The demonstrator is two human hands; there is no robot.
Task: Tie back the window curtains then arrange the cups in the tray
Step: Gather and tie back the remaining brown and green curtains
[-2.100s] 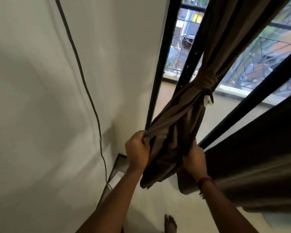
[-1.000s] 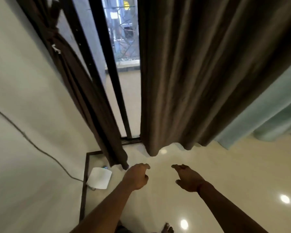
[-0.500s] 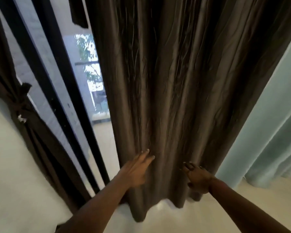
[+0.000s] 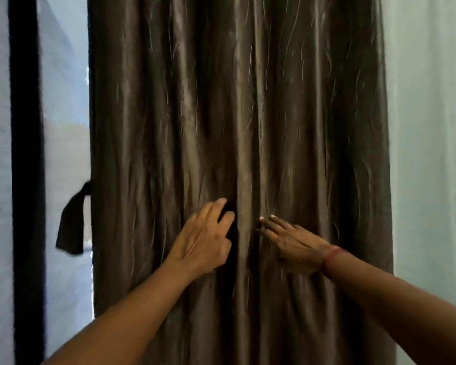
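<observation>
A dark brown curtain [image 4: 248,114] hangs loose in long folds and fills the middle of the view. My left hand [image 4: 203,239] lies against its front with fingers stretched up and slightly spread, fingertips at a deep fold. My right hand [image 4: 292,242] rests flat on the cloth just right of that fold, fingers straight and pointing left; a red band circles its wrist. A dark tie-back strip [image 4: 73,222] dangles at the curtain's left edge. No cups or tray are in view.
A black window frame bar [image 4: 27,180] runs top to bottom at the left, with bright glass on both sides of it. A pale green curtain [image 4: 427,154] hangs to the right of the brown one.
Both hands let go of the tied left curtain and came to the loose second curtain. The view rose from the floor; the hands now rest higher on the cloth.
</observation>
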